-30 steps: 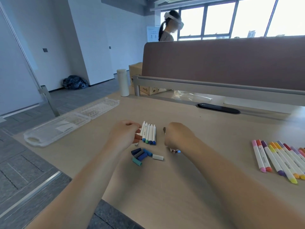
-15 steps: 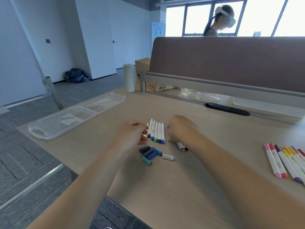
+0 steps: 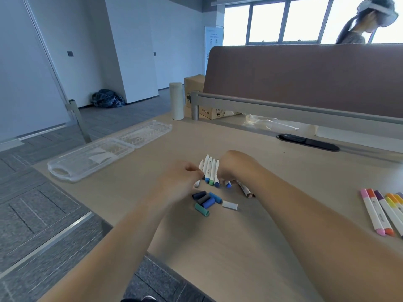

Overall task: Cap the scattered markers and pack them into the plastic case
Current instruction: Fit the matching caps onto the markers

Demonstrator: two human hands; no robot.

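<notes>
Left hand curled, fingertips pinching a white marker at the row's left edge; right hand fisted over the uncapped markers, what it holds I can't tell. Loose caps lie just nearer on tabletop. Match cap colour to tip, press straight till seated. Plastic case open, well left; capped markers far right.

Both hands, left and right, curl around a row of markers on the desk. Loose caps lie just before them. An open clear case sits well apart to the left.
</notes>
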